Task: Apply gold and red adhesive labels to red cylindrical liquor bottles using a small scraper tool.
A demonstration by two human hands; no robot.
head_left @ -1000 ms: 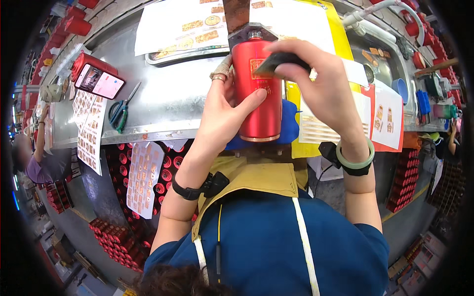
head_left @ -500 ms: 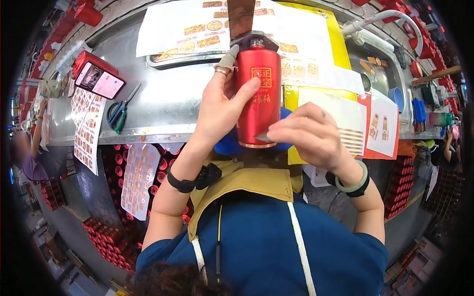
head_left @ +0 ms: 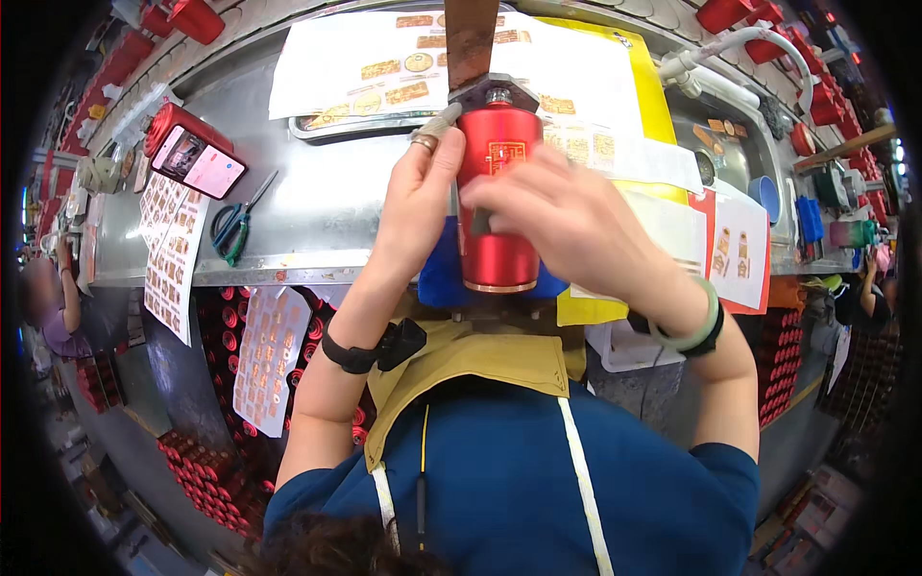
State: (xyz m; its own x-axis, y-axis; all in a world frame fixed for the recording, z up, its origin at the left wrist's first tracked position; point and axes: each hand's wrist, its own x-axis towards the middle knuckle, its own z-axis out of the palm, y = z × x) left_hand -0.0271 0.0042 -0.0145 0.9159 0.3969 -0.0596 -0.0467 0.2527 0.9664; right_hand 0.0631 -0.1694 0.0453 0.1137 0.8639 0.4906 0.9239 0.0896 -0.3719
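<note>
A shiny red bottle [head_left: 499,257] with a gold-framed label lies in front of me. Its neck sits in a dark angular metal bracket [head_left: 523,94], which joins a rusty flat bar [head_left: 471,43]. My left hand [head_left: 415,187] is closed against the bottle's left side, a cloth cot on one fingertip near the shoulder; its other fingers are partly hidden. Over the bottle's front, my right hand [head_left: 567,206] is blurred by motion and covers part of the label. Pinched in it is a small dark flat piece [head_left: 480,223], whose kind I cannot make out.
Sticker sheets [head_left: 327,67] lie on the metal bench, over a tray [head_left: 336,125]. Leftward are scissors [head_left: 230,230] and a phone [head_left: 200,163] leaning on another red bottle [head_left: 168,120]. A white pipe [head_left: 711,86] curves at right. Blue cloth [head_left: 439,278] lies under the bottle.
My right hand has moved up and left from the bottle's base to the label. My left thumb has shifted off the bottle's front to its left edge.
</note>
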